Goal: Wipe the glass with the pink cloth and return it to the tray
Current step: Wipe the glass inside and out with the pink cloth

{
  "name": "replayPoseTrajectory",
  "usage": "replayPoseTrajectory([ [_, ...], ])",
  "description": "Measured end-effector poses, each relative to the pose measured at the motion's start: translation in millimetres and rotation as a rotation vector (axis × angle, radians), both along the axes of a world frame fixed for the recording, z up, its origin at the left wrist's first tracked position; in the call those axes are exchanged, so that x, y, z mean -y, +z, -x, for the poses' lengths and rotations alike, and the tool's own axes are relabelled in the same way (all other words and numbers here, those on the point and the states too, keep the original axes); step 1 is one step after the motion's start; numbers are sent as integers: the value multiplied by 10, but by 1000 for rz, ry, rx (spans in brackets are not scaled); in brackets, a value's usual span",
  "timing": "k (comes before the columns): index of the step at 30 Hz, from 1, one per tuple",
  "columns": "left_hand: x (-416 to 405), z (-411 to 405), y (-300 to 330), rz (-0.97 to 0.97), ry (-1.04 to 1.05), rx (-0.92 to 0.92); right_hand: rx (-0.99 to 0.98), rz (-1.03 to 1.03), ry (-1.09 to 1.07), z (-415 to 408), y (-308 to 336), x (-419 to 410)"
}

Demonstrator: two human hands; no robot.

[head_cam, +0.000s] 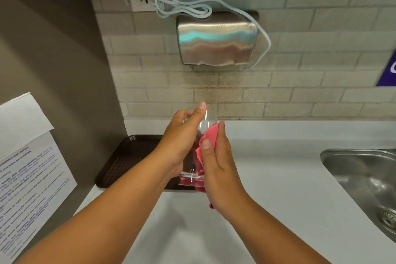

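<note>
1. The glass is clear and smooth-walled, held up in the air and tilted, with its thick base toward the camera and its rim pointing away toward the tiled wall.
2. The left hand is wrapped around the glass from the left, its thumb lying along the top near the rim.
3. The right hand presses the pink cloth against the right side of the glass, fingers closed over the cloth; a pink end shows below the wrist.
4. Pink shows through the base of the glass.
5. The dark brown tray lies on the white desk just below and to the left of the hands; its visible part holds nothing.
6. The steel sink at the right shows only its drain strainer.
</note>
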State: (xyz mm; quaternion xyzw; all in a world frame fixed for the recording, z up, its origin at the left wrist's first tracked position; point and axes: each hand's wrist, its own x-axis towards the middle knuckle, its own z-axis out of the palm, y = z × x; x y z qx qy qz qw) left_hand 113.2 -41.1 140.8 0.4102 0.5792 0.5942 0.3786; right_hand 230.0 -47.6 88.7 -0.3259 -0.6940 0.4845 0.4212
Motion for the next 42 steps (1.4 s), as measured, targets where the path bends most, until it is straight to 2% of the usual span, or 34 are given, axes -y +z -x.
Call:
replayPoseTrajectory([
  [5, 56, -3, -50, 105, -1, 115, 250, -293, -79, -27, -89, 184],
  [9, 114, -40, -135, 63, 19, 141, 307, -314, -120, 10, -14, 27],
  [14, 103, -194, -373, -7, 102, 240, 189, -132, -24, 10, 200, -314],
  [18, 31, -150, -399, -96, 110, 308, -127, 273, 141, -83, 275, -438],
  [20, -22, -87, -370, -95, 95, 366, -171, 309, 172, -128, 219, -423],
  [22, -71, 16, -293, -76, 93, 434, -121, 222, 192, -149, 69, -306],
  [24, -113, 138, -214, -51, 135, 408, 12, 40, 219, -148, -69, -127],
  [26, -143, 196, -180, -3, 159, 325, 148, -161, 165, -125, -154, -34],
  [31, -136, 67, -264, 57, 56, 280, 434, -473, -31, 13, -38, -60],
  [33, -108, -19, -307, 45, 16, 287, 397, -421, -52, 25, 32, -193],
  [38, -75, -154, -454, 43, -18, 274, 141, -24, 4, -53, 228, -537],
  [42, -98, -125, -498, 16, -8, 274, -14, 127, 58, -62, 130, -536],
])
